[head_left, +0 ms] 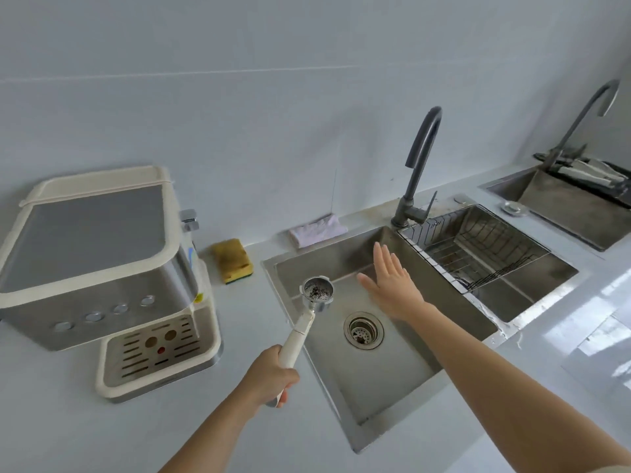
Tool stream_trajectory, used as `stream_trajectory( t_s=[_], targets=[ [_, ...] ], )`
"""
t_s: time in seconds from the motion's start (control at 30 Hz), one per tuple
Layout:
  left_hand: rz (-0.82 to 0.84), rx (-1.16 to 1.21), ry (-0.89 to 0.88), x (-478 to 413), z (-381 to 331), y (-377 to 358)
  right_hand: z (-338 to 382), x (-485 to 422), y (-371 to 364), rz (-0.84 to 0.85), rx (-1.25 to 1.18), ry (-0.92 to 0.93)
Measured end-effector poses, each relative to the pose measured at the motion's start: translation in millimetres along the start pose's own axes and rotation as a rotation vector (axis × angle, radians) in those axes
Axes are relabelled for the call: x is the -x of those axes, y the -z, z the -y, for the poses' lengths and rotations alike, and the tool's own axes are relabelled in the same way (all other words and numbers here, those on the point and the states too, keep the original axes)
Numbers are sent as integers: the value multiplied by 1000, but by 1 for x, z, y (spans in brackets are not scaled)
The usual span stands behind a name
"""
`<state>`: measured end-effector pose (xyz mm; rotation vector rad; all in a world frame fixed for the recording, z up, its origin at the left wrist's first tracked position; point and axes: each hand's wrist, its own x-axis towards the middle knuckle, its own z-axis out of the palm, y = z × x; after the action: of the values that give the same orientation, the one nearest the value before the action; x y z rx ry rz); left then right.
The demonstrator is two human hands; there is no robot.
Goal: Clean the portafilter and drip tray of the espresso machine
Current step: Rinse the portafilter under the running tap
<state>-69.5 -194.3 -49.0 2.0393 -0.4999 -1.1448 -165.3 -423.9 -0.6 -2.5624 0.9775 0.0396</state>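
White, glossy counter [102, 438] fills the near edge, and two bare forearms reach out over it. The left hand [269, 373] is wrapped firmly around the cream plastic handle of the portafilter [317, 292]. Its round steel basket is tipped up over the left rim of the sink [375, 387], and dark coffee grounds cling inside it. If the wrist rolls before the basket is well over the basin, those grounds would likely scatter onto the counter. If they are knocked straight into the basin, they could clog the perforated steel drain [363, 331].

To the left, the slotted cream drip tray [153, 346] sits in place at the foot of the espresso machine [92, 254], a boxy body of brushed steel with cream trim. The tray may hold liquid, so pulling it out one-handed could slosh it.

Further on, the right hand [392, 285] hovers flat above the brushed-steel basin, fingers straight and spread, holding nothing. It seems to be heading for the tap. Opened hard, the water could splash off the curved basket.

Beyond lie a porous yellow sponge [233, 261] and a soft, folded pale cloth [318, 230]. At the back stand a dark gooseneck faucet [418, 165] and a wire rack [478, 247].
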Motion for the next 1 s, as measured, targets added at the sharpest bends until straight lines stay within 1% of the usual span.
stream_trajectory(
  t_s=[0.13, 0.3, 0.4, 0.47, 0.5, 0.6, 0.7, 0.77, 0.83, 1.0],
  targets=[
    [-26, 17, 2, -41, -37, -39, -71, -43, 18, 0, -22, -14],
    [-95, 53, 37, -89, -85, -94, -156, -98, 42, 31, -48, 39],
    [-127, 67, 44, -109, -111, -120, -193, -126, 62, 60, -48, 92],
    [-142, 72, 67, -114, -127, -133, -205, -144, 75, 55, -138, 130],
    [-161, 85, 92, -120, -137, -145, -212, -158, 85, 57, -251, 118],
    [-189, 119, 125, -124, -153, -157, -211, -185, 105, 49, -585, -20],
    [-200, 98, 119, -129, -160, -152, -205, -201, 117, 61, -776, -178],
    [-195, 77, 116, -132, -168, -152, -208, -216, 122, 30, -827, -239],
    [-208, 69, 106, -140, -174, -151, -210, -233, 121, 41, -825, -273],
    [-196, 72, 107, -156, -183, -148, -209, -255, 116, 51, -826, -303]
  ],
)
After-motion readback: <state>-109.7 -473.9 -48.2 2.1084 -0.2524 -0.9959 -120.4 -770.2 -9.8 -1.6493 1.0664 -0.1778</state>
